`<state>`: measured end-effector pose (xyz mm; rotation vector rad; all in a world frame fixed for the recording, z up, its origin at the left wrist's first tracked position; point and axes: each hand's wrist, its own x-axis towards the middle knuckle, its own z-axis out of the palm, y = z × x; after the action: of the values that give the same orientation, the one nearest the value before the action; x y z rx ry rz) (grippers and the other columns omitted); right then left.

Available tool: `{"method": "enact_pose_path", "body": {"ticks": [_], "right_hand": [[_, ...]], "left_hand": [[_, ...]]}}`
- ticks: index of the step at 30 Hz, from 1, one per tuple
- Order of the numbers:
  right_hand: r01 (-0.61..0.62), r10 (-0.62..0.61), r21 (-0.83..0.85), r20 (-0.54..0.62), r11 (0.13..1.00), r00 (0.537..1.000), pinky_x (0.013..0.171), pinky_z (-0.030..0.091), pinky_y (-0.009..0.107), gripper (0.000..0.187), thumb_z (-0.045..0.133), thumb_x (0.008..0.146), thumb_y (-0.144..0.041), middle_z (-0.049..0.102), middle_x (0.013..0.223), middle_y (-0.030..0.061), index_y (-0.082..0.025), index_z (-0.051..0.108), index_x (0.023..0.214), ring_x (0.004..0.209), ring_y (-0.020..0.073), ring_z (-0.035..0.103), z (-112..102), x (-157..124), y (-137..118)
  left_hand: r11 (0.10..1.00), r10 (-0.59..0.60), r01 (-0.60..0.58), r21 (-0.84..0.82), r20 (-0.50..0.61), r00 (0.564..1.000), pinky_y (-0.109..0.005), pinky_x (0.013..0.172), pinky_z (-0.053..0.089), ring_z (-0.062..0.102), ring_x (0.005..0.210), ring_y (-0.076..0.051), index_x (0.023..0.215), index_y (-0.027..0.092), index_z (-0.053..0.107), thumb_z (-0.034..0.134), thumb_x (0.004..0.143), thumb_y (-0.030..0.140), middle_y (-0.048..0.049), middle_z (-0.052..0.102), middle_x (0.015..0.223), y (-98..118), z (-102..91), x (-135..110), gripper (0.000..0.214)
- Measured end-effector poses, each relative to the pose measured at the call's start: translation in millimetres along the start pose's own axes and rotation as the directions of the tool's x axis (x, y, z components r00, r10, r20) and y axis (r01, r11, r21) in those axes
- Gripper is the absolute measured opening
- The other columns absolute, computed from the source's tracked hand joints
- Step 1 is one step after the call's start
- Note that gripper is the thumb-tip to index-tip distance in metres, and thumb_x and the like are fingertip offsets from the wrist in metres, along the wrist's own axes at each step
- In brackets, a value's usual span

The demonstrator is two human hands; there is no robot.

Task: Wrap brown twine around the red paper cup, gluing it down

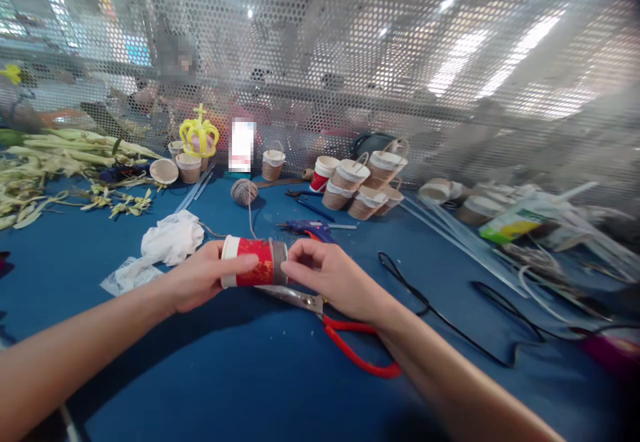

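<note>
A red and white paper cup (249, 260) lies sideways in the air above the table, with grey-brown yarn (279, 262) wound in a band round its right end. My left hand (203, 275) is closed round the cup's left end, thumb along its side. At the yarn-wrapped end, my right hand (320, 272) pinches with thumb and forefinger against the cup's rim. One strand leads from the cup back to a yarn ball (244, 192). Beneath the cup and right hand lie scissors with red handles (357, 355). Behind them rests a blue glue gun (310, 228).
Crumpled white tissue (173, 237) lies left of the cup. Several wrapped cups with handles (350, 175) stand at the back, before a perforated metal screen (300, 49). A black cable (450, 325) runs along the right; dried husks (45, 162) are piled at left.
</note>
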<state>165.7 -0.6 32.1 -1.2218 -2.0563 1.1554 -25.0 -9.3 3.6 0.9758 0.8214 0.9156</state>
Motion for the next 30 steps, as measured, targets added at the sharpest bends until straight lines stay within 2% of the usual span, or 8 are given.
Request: {"method": "enact_pose_path", "body": {"ticks": [2, 4, 6, 11, 15, 19, 25, 30], "right_hand": [[0.071, -0.071, -0.095, 0.002, 0.993, 0.997, 0.055, 0.036, 0.02, 0.013, 0.051, 0.077, -0.023, 0.049, 0.062, -0.0042, -0.017, 0.048, 0.066, 0.057, 0.0077, 0.043, 2.7, -4.2, 0.2], [0.111, -0.11, -0.185, 0.021, 0.976, 0.994, 0.056, 0.037, 0.021, 0.013, 0.052, 0.077, -0.022, 0.051, 0.064, -0.0037, -0.017, 0.049, 0.066, 0.058, 0.0083, 0.044, 4.7, -5.7, 1.2], [0.111, -0.115, -0.25, 0.0, 0.962, 0.993, 0.056, 0.038, 0.021, 0.013, 0.051, 0.078, -0.023, 0.053, 0.064, -0.0028, -0.017, 0.051, 0.067, 0.059, 0.0093, 0.046, 4.4, -5.0, 3.4], [0.129, -0.197, -0.286, -0.224, 0.95, 0.955, 0.073, 0.042, 0.027, 0.023, 0.038, 0.086, -0.03, 0.062, 0.084, 0.0038, -0.017, 0.057, 0.085, 0.079, 0.0145, 0.056, -0.9, -0.3, 12.0], [0.19, -0.217, -0.224, -0.103, 0.956, 0.971, 0.089, 0.038, 0.034, 0.035, 0.033, 0.088, -0.036, 0.059, 0.108, 0.008, -0.016, 0.054, 0.107, 0.102, 0.0183, 0.052, 4.0, 0.1, 13.7], [0.153, -0.152, -0.094, 0.017, 0.984, 0.988, 0.096, 0.032, 0.036, 0.047, 0.024, 0.089, -0.042, 0.051, 0.122, 0.01, -0.013, 0.048, 0.117, 0.112, 0.0194, 0.046, 11.0, -1.7, 3.1], [0.172, -0.172, 0.011, 0.139, 0.985, 0.975, 0.086, 0.041, 0.032, 0.054, 0.016, 0.088, -0.049, 0.059, 0.109, 0.0064, -0.016, 0.051, 0.115, 0.096, 0.0178, 0.055, 16.0, 2.1, -17.8], [0.233, -0.231, -0.003, 0.102, 0.973, 0.968, 0.087, 0.04, 0.03, 0.048, 0.019, 0.09, -0.041, 0.058, 0.109, 0.0087, -0.013, 0.053, 0.109, 0.099, 0.016, 0.054, 20.8, 8.0, -22.5]], "left_hand": [[0.988, -0.074, 0.08, -0.129, 0.05, 0.996, -0.022, 0.06, 0.045, 0.059, 0.063, -0.014, 0.085, 0.011, 0.068, 0.066, 0.067, 0.033, -0.0081, 0.069, 0.076, 0.8, -2.3, 2.6, 0.028], [0.983, -0.103, 0.107, -0.148, 0.036, 0.994, -0.021, 0.058, 0.045, 0.059, 0.061, -0.013, 0.086, 0.011, 0.068, 0.065, 0.069, 0.032, -0.0083, 0.069, 0.076, -1.1, -3.8, 5.0, 0.027], [0.991, -0.085, 0.083, -0.103, -0.017, 0.996, -0.019, 0.058, 0.043, 0.058, 0.059, -0.011, 0.083, 0.012, 0.068, 0.065, 0.069, 0.029, -0.0057, 0.069, 0.073, -4.4, -3.9, 6.2, 0.023], [0.993, -0.008, 0.015, 0.119, -0.057, 0.998, -0.018, 0.059, 0.041, 0.055, 0.06, -0.01, 0.078, 0.013, 0.067, 0.066, 0.067, 0.032, -0.0007, 0.068, 0.068, -10.2, -1.1, 4.4, 0.021], [0.973, -0.006, 0.003, 0.231, 0.012, 1.0, -0.02, 0.059, 0.039, 0.052, 0.059, -0.01, 0.075, 0.012, 0.066, 0.065, 0.067, 0.035, -0.0004, 0.065, 0.067, -11.4, -1.9, 2.1, 0.024], [0.954, 0.003, -0.022, 0.3, 0.066, 0.998, -0.02, 0.056, 0.036, 0.049, 0.057, -0.01, 0.073, 0.012, 0.064, 0.064, 0.067, 0.037, 0.0005, 0.061, 0.063, -13.1, -5.1, 1.1, 0.026], [0.952, 0.035, -0.054, 0.301, 0.069, 0.997, -0.019, 0.05, 0.031, 0.042, 0.049, -0.007, 0.061, 0.012, 0.061, 0.062, 0.068, 0.04, 0.003, 0.053, 0.053, -14.3, -2.0, 0.9, 0.029], [0.964, 0.037, -0.025, 0.265, -0.04, 0.999, -0.02, 0.046, 0.027, 0.038, 0.044, -0.006, 0.056, 0.011, 0.057, 0.061, 0.068, 0.041, 0.0032, 0.05, 0.048, -18.0, -1.6, 3.6, 0.032]]}}
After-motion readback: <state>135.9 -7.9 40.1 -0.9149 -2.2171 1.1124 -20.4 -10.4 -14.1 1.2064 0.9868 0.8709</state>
